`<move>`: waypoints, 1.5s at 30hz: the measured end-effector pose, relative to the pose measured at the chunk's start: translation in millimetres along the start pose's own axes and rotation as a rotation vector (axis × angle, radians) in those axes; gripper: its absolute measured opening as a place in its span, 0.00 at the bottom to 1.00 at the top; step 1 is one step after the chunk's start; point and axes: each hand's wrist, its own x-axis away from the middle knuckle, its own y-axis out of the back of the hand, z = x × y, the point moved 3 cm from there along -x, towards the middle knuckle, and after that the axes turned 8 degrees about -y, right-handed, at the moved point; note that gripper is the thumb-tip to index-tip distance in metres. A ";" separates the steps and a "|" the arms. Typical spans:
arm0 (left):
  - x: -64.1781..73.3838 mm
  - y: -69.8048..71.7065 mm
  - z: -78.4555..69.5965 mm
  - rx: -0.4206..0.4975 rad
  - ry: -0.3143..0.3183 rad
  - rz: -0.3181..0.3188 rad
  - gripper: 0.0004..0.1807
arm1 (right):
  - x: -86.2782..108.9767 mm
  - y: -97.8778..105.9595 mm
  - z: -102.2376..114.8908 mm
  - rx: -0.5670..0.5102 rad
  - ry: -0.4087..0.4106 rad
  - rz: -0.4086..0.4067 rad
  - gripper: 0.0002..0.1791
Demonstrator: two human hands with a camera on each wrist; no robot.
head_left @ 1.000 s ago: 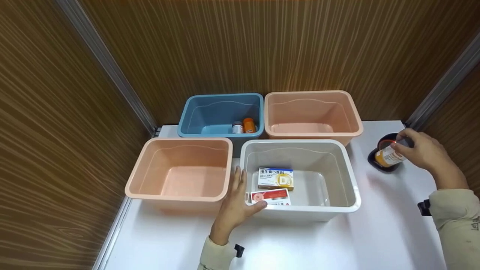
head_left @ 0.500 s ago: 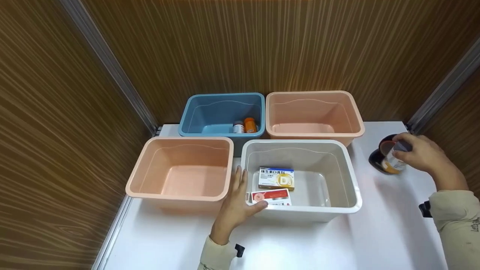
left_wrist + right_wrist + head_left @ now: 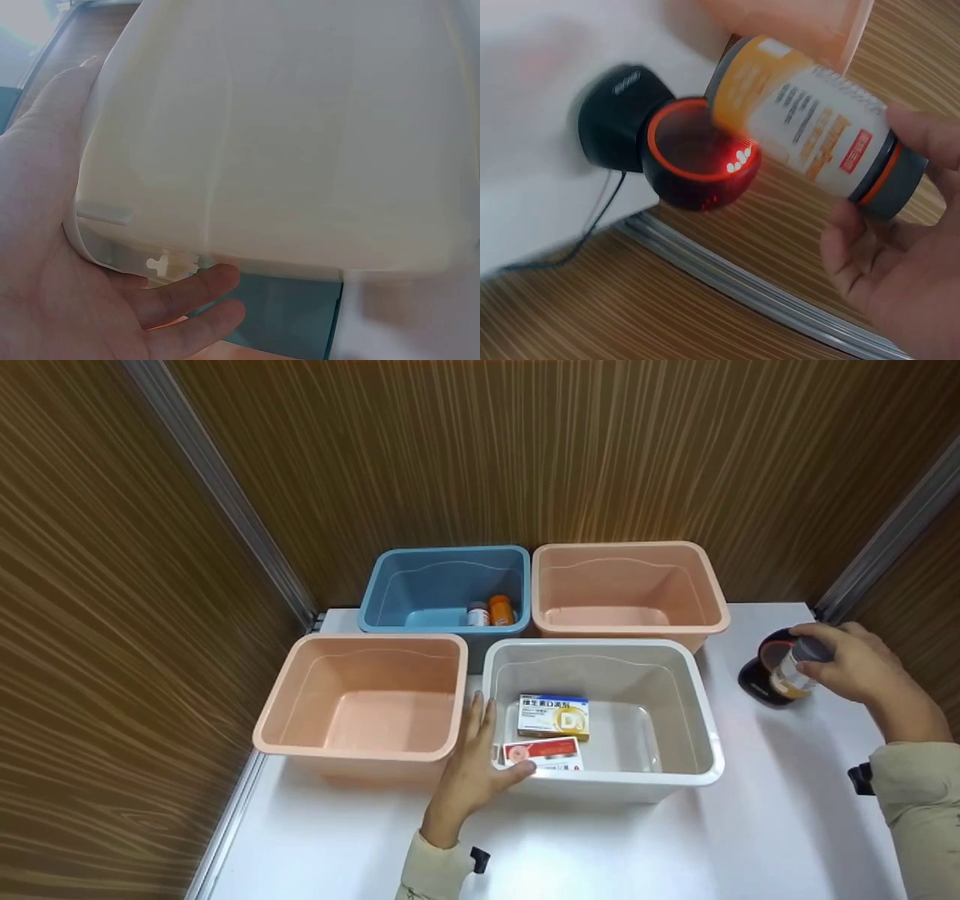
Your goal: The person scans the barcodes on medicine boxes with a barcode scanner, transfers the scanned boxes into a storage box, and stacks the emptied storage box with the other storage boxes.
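My right hand (image 3: 862, 664) pinches a supplement bottle (image 3: 793, 671) by its grey cap, thumb and fingers on opposite sides. White and orange, with printed text, the bottle (image 3: 802, 120) is tilted in front of a black barcode scanner (image 3: 697, 154), whose round orange-ringed face glows red. My left hand (image 3: 472, 776) rests at the front left corner of the white bin (image 3: 600, 778), fingers straight along its left side and thumb on the front rim. Inside that bin lie a vitamin D3 box (image 3: 553, 716) and a red-and-white box (image 3: 542, 753).
A blue bin (image 3: 442, 628) at the back holds a white bottle (image 3: 478, 615) and an orange bottle (image 3: 501, 610). Peach bins stand at back right (image 3: 630, 628) and front left (image 3: 360, 751). Wood-patterned panels enclose the white table (image 3: 577, 847); a cable (image 3: 592, 225) trails from the scanner.
My right hand has turned the bottle to a steeper tilt and shifted slightly right, keeping it at the scanner. My left hand stays at the white bin.
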 end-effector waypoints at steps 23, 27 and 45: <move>1.6 6.6 6.6 -0.009 -0.020 -0.032 0.66 | -3.6 12.9 32.2 -0.723 -0.027 -0.310 0.37; 1.1 6.8 5.8 -0.013 -0.022 -0.034 0.65 | -8.4 15.8 51.3 -1.130 0.094 -0.379 0.36; 0.4 0.1 0.1 -0.020 -0.020 -0.007 0.65 | -49.4 7.3 166.7 -0.980 0.196 -0.205 0.27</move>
